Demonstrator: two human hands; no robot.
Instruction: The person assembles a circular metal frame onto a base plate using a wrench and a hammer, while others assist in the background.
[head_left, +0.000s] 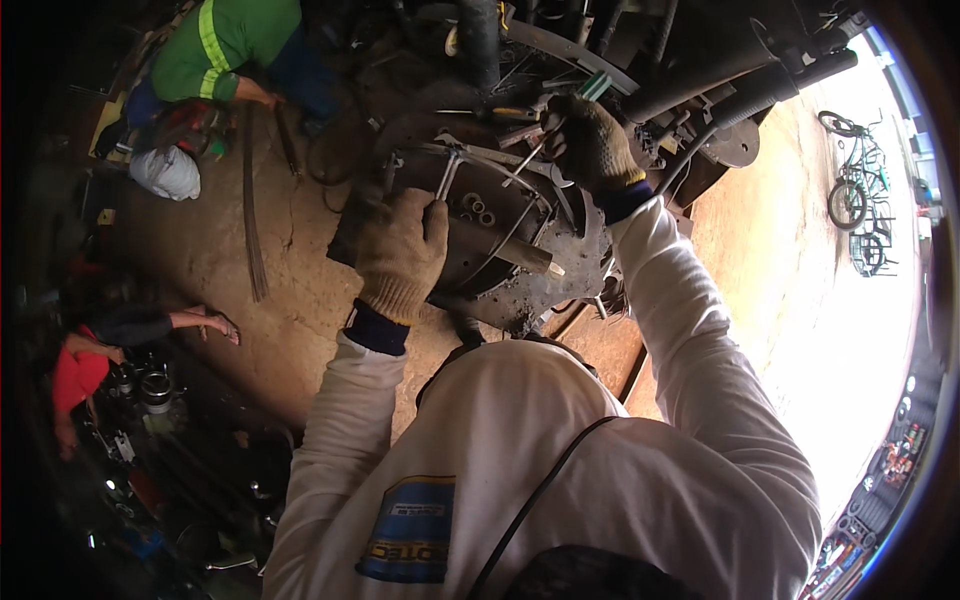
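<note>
**Two gloved hands on a greasy vehicle hub**

The round, dark hub assembly (500, 235) sits mid-frame, crowded above by rods and pipes; bare dirt floor (290, 290) lies free to its left and lower right. The left hand (402, 252), gloved, curls shut around a slim metal tool (447, 175) at the hub's left edge. The right hand (588, 145), arm extended, grips a screwdriver (524, 160) above the hub.

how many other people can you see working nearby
2: a person in a green high-visibility shirt crouching at upper left, and a person in a red top low at the left edge. Others may be hidden in the dark.
</note>
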